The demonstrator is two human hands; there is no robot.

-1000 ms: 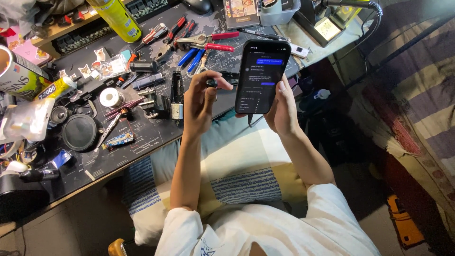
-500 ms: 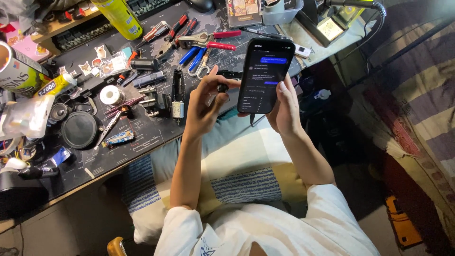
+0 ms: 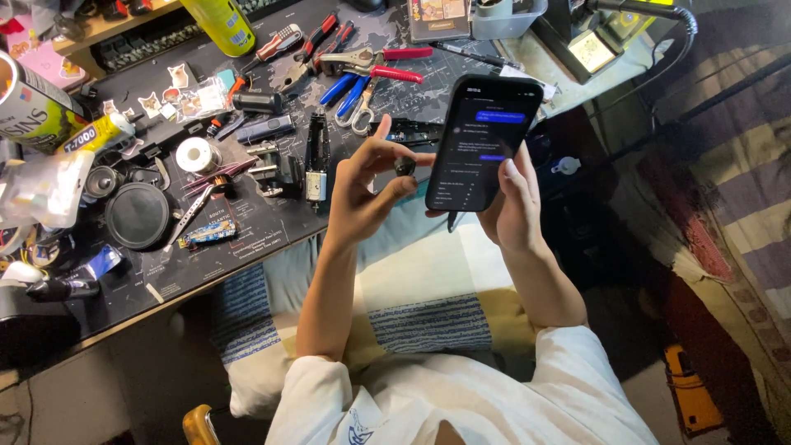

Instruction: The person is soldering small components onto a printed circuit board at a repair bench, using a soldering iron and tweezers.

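Right hand (image 3: 512,198): wrapped around the lower back of a smartphone (image 3: 484,142), fingers curled at its right edge; grasping it upright, tilted slightly right.
Smartphone: dark case, lit screen facing the camera with 2 blue message bubbles on a dark ground; held above the desk edge, over the person's lap.
Cable (image 3: 451,221): short dark lead hanging from the bottom of the smartphone.
Left hand (image 3: 367,191): raised just left of the smartphone, thumb and forefinger pinching a small black part (image 3: 404,166); other fingers spread upward.
Small black part: rounded, clamped between the fingertips, close to the smartphone's left edge; contact with the smartphone cannot be determined.
Work mat (image 3: 272,222): dark printed surface on the desk, crowded with tools.
Pliers (image 3: 375,64): red handles, lying at the upper centre of the mat, with blue-handled cutters (image 3: 350,91) just below.
Black motor unit (image 3: 316,156): elongated, lying upright on the mat, near the left hand.
Round black disc (image 3: 138,216): flat on the left part of the mat.
Yellow can (image 3: 219,25): at the top edge, behind the tools.
Cushion (image 3: 428,288): striped blue, yellow and white, under both forearms.
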